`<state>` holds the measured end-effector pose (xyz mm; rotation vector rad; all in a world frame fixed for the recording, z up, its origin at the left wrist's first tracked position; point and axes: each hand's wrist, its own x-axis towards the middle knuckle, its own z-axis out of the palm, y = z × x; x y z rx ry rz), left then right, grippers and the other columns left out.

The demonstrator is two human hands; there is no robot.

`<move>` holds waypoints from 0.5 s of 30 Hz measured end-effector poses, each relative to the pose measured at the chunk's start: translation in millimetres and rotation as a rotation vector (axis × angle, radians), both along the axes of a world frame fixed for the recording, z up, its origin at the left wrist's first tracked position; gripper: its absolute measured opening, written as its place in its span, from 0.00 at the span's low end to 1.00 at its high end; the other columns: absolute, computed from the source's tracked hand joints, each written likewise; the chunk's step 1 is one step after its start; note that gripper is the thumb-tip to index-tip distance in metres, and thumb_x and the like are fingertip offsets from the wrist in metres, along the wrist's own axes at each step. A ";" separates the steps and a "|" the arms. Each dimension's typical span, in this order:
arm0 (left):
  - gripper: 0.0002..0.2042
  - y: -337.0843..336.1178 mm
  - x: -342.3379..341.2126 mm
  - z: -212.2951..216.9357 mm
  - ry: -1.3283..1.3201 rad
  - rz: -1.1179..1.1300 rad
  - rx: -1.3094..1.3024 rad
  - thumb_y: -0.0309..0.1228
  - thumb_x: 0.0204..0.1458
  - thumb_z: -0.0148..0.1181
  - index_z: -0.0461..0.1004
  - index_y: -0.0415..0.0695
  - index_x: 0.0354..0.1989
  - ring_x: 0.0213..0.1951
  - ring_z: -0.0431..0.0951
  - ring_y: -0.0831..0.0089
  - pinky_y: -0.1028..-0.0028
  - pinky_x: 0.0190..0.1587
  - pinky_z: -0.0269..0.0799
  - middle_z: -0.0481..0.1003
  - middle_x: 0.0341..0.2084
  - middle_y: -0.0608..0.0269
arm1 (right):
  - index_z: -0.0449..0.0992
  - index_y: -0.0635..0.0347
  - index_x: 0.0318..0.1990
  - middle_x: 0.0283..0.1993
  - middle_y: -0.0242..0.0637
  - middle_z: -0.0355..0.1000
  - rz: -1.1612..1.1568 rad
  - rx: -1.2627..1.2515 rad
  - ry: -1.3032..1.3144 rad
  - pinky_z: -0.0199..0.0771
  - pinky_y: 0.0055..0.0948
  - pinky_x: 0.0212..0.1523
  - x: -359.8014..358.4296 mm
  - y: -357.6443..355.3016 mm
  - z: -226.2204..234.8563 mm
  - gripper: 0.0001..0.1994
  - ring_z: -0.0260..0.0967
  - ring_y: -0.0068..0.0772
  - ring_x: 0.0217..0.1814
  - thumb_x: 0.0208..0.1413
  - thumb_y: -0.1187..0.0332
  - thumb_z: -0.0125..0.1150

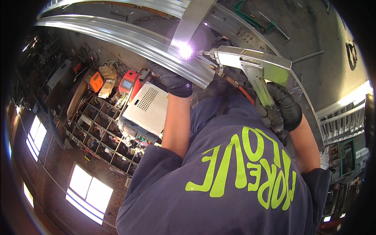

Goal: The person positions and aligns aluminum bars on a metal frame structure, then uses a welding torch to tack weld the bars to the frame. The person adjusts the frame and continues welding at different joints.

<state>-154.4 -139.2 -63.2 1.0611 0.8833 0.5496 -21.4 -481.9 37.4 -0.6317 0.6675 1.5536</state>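
Note:
My left hand, in a black glove, presses on the lower edge of a long curved metal profile. In its own black glove, my right hand grips the handle of a grey pistol-shaped welding gun. The gun's nozzle points left at the spot where a flat metal strip crosses the profile. A bright white-violet flash burns at that joint, just right of my left hand. An orange hose runs from the gun back toward my navy shirt.
A white box-shaped machine with a perforated side stands beside a red unit and an orange device on a cluttered rack. Brick wall with windows lies lower left. Green clamps and rods rest on the grey surface.

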 end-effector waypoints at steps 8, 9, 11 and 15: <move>0.20 3.6 -9.6 -7.7 0.086 -0.015 0.086 0.46 0.76 0.51 0.76 0.45 0.64 0.45 0.85 0.69 0.67 0.45 0.88 0.81 0.47 0.63 | 0.76 0.58 0.51 0.29 0.38 0.76 -0.011 0.015 0.042 0.72 0.28 0.19 -1.4 -0.3 -5.4 0.22 0.72 0.28 0.19 0.77 0.45 0.55; 0.21 4.3 -10.0 -8.9 0.074 -0.008 0.070 0.47 0.77 0.50 0.76 0.45 0.63 0.45 0.85 0.69 0.67 0.45 0.87 0.82 0.47 0.63 | 0.76 0.58 0.51 0.29 0.38 0.76 -0.010 0.036 0.026 0.72 0.28 0.19 -0.4 -0.9 -5.3 0.22 0.72 0.28 0.19 0.77 0.45 0.55; 0.22 5.4 -9.8 -9.2 0.033 -0.013 0.041 0.49 0.78 0.49 0.77 0.44 0.63 0.45 0.85 0.69 0.67 0.46 0.87 0.82 0.47 0.63 | 0.77 0.58 0.51 0.28 0.38 0.76 -0.016 0.014 0.046 0.71 0.27 0.19 1.2 1.2 -1.8 0.22 0.73 0.28 0.19 0.77 0.45 0.55; 0.22 7.6 -10.5 -10.5 0.025 -0.057 0.090 0.49 0.78 0.49 0.77 0.44 0.62 0.46 0.85 0.69 0.67 0.48 0.87 0.83 0.47 0.63 | 0.76 0.58 0.53 0.28 0.38 0.76 0.000 0.019 -0.006 0.71 0.27 0.18 -0.9 -0.2 -5.9 0.23 0.72 0.27 0.19 0.77 0.45 0.55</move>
